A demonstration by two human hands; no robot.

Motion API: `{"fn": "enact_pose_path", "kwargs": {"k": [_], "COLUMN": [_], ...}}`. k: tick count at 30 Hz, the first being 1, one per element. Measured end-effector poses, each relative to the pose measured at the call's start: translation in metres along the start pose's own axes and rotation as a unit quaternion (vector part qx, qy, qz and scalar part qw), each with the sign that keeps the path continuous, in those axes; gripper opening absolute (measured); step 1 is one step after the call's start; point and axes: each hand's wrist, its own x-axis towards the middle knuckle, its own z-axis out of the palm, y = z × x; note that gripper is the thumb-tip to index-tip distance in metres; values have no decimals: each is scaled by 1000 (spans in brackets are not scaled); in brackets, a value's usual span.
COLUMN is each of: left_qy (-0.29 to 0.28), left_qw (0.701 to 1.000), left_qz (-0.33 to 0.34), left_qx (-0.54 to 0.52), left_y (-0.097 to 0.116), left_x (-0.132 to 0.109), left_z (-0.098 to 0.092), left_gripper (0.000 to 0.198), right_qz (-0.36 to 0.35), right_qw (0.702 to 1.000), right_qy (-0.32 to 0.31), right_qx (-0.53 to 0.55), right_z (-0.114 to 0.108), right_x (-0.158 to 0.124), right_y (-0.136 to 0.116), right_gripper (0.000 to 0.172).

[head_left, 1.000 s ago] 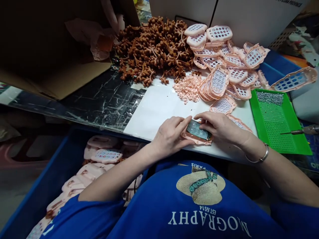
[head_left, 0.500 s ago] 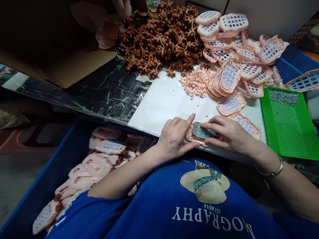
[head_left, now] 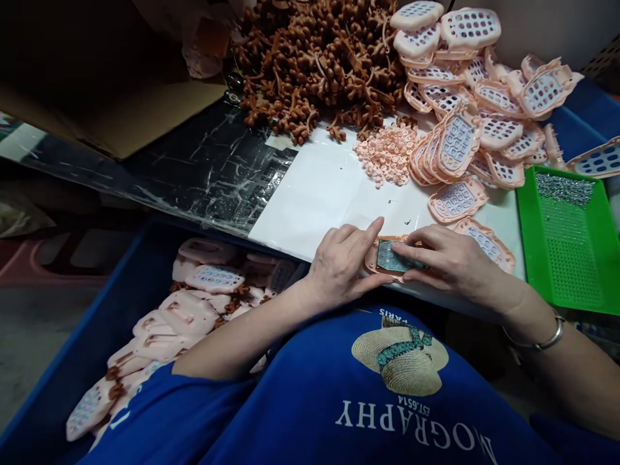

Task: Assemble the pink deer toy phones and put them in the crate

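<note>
A pink plastic shell (head_left: 374,257) with a green circuit board (head_left: 391,258) set in it lies on the white sheet (head_left: 320,194) near the table's front edge. My left hand (head_left: 341,265) grips the shell's left end, thumb under it and forefinger stretched along its top edge. My right hand (head_left: 450,261) presses its fingers down on the board from the right. A bangle (head_left: 537,339) circles my right wrist.
A heap of brown rubber parts (head_left: 322,61) and a pile of pink keypad shells (head_left: 469,123) fill the back of the table, small pink rings (head_left: 387,155) between them. A green tray (head_left: 564,245) with screws stands right. A blue bin (head_left: 97,336) of finished pink pieces sits lower left.
Both hands stay on the same shell and board. My right fingers have slid a little further over the board. The camera has tipped downward, so the table appears higher in view.
</note>
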Motion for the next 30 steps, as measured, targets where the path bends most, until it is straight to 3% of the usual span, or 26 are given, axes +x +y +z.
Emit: {"fn": "enact_pose_path", "kwargs": {"k": [10,22,26,30], "left_qy": [-12,-13,8,19], "left_qw": [1000,1000,1000,996], "left_qz": [-4,-3,6,88], "left_qx": [0,0,-7,-14], "left_y": [1,0,5,12], "left_x": [0,0,-3,0], "left_z": [-2,-2,-3,1], "left_gripper": [93,92,73,40], "right_qz": [60,68,80,93], "right_qw": [996,994,992,990], "right_qy": [-67,-91,-102,-100], "right_qx": [10,-3,1,19], "right_z": [-4,-10,-9,-8], "right_x": [-1,4,5,6], "right_y": [-5,-11,-12,-14], "right_gripper": [36,36,34,31]}}
